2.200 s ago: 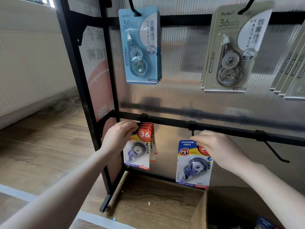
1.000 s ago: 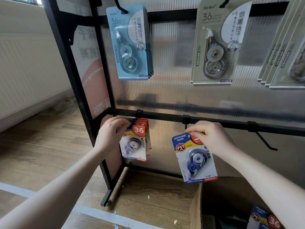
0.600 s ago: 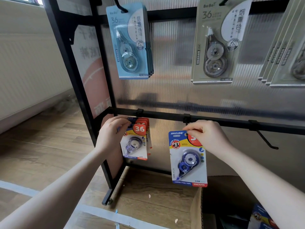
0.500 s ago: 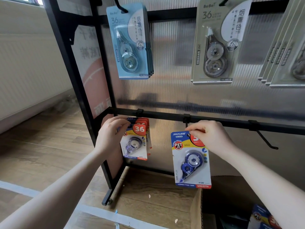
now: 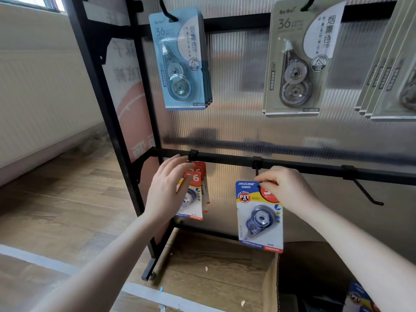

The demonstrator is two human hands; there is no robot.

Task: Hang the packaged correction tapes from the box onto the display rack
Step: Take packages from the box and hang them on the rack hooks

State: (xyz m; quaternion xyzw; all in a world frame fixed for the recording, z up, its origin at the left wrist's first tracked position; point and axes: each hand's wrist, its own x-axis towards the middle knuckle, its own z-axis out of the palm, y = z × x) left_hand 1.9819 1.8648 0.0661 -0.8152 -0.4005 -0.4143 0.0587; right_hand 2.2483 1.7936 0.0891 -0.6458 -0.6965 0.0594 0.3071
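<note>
Right hand (image 5: 286, 190) pinches tape pack (image 5: 258, 217) by its top edge, just below rail (image 5: 225, 158) hook; left hand (image 5: 168, 188) released, fingers resting on hung packs (image 5: 195, 199). Likely light, stiff card; hold near hole.

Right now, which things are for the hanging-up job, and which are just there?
For the job:
- blue pack, pinched by right hand
- hung packs, touched by left hand
- empty hook
- box

Just there:
- light blue packs
- beige packs
- wooden floor
</note>
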